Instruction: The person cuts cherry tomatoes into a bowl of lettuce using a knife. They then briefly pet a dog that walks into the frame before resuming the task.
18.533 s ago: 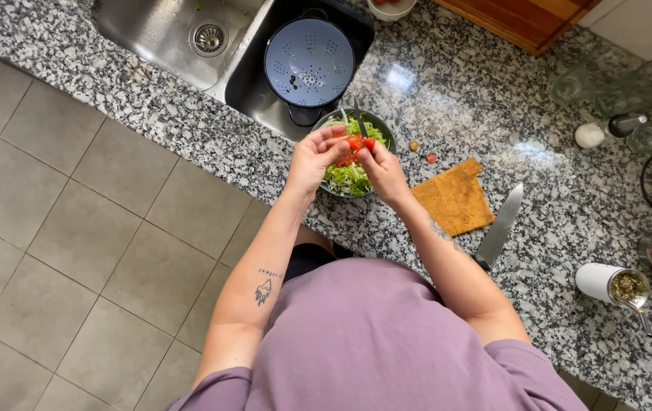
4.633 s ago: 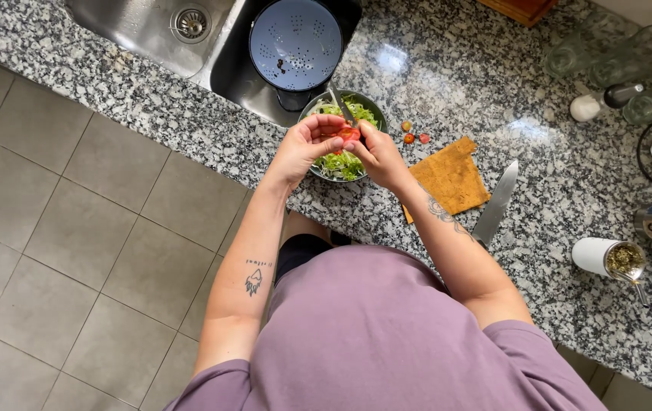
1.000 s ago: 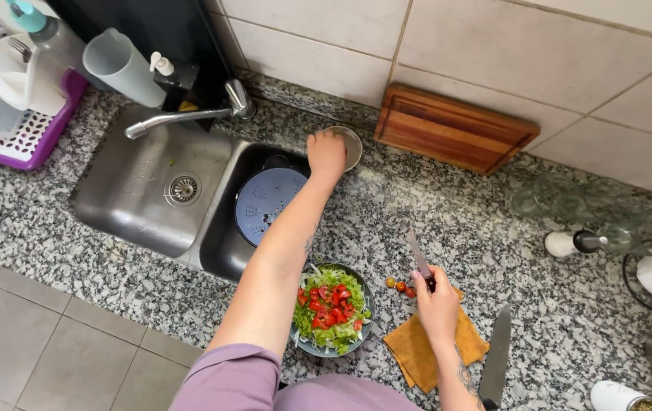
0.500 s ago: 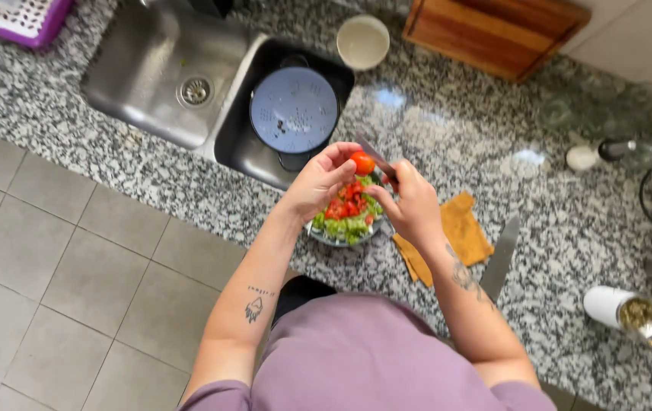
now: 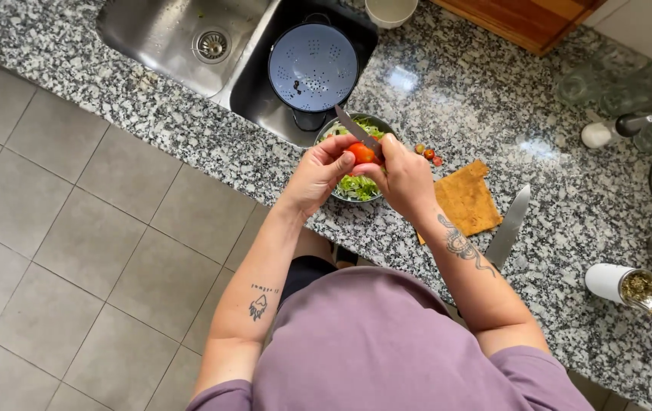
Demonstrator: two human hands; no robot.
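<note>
Head view: both my hands are back over the bowl [image 5: 356,185] after my left reached to the cup behind the sink a second ago. My left hand [image 5: 318,173] now pinches a tomato [image 5: 361,153] in its fingertips, held just above the greens. My right hand [image 5: 406,179] is closed round a small knife [image 5: 357,131], its blade laid against the tomato. More tomatoes [image 5: 427,152] wait on the counter [image 5: 189,137] beside the cloth [image 5: 467,199], so I judge the cutting goes on.

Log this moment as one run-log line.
left hand: holds tomato | right hand: small knife cutting it | under: salad bowl | near: big knife, colander
</note>
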